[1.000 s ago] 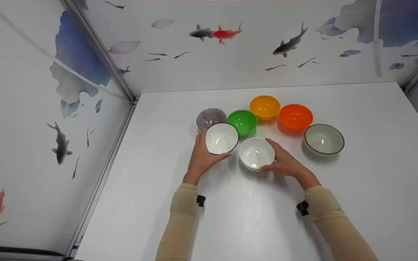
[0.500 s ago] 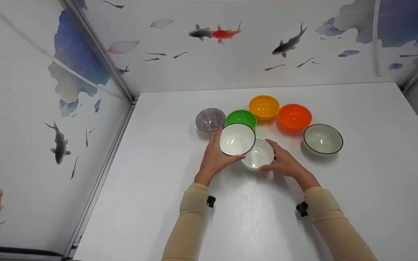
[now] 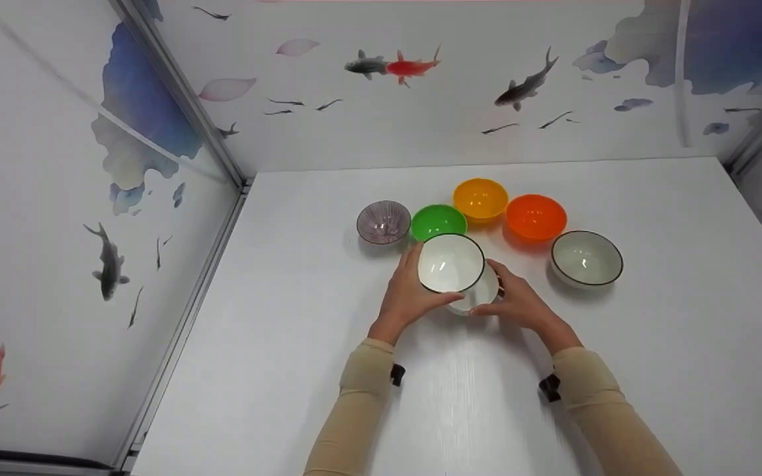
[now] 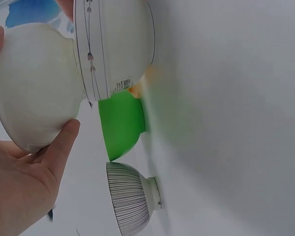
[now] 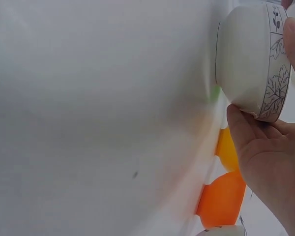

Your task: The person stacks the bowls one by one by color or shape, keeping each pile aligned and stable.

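Note:
My left hand [image 3: 411, 294] grips a white bowl with a dark rim [image 3: 450, 262] by its left side, thumb in front and fingers behind. That bowl is held over a second white bowl [image 3: 483, 291] and hides much of it in the head view. My right hand [image 3: 518, 301] holds the second bowl at its right side; a leaf pattern [image 5: 277, 91] runs round its outside in the right wrist view. From the left wrist view, the foot of the dark-rimmed bowl [image 4: 37, 83] is at the mouth of the patterned bowl [image 4: 120, 49]; whether they touch I cannot tell.
Behind the hands stand a purplish ribbed bowl [image 3: 383, 223], a green bowl [image 3: 438, 223], a yellow bowl [image 3: 480, 199] and an orange bowl [image 3: 536, 217]. A grey-green bowl with a dark rim [image 3: 586, 258] sits to the right. Painted panels [image 3: 421, 139] border the white table [image 3: 255, 317].
My left hand has carried the dark-rimmed bowl rightward, from in front of the purplish bowl to over the patterned white bowl. The right hand has kept its hold with hardly any movement.

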`<state>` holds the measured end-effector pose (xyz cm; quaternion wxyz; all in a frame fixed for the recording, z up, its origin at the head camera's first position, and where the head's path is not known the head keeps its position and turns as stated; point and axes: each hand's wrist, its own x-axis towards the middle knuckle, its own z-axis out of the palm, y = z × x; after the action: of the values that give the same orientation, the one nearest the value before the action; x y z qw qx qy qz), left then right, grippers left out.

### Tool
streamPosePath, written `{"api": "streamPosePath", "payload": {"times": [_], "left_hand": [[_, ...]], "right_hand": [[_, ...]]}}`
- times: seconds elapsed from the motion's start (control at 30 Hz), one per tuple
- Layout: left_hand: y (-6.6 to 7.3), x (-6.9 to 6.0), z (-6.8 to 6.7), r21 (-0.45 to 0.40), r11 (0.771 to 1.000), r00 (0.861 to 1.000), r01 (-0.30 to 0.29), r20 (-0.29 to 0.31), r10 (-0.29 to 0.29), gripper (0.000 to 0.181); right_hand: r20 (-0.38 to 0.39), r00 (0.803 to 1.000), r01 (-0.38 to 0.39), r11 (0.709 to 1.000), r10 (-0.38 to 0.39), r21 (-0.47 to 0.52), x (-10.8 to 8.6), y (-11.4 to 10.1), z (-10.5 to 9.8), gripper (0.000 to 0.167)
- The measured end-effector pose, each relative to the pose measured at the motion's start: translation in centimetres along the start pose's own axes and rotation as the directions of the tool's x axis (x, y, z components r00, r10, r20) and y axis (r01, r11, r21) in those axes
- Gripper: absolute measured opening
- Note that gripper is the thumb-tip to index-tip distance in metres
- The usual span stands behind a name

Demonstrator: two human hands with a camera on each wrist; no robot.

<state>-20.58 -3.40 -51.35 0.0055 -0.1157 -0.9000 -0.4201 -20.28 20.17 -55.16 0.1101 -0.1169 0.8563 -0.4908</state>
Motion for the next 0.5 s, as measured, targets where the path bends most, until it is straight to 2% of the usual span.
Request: {"api": "streamPosePath", "payload": {"times": [0.27, 0.5], "left_hand": [[0.1, -0.4, 1.4, 0.0, 1.0, 1.0, -0.013, 0.017, 0.013, 0.118], [0.0, -0.4, 2.2, 0.026, 1.0, 1.0, -0.009, 0.005, 0.009, 0.121]], "right_hand": [[0.003, 1.0, -0.025, 0.999, 0.025, 0.021, 0.2, 0.2, 0.1, 0.112], [-0.013, 1.0, 0.002, 0.999, -0.002, 0.036, -0.1, 0.2, 0.1, 0.108]]}}
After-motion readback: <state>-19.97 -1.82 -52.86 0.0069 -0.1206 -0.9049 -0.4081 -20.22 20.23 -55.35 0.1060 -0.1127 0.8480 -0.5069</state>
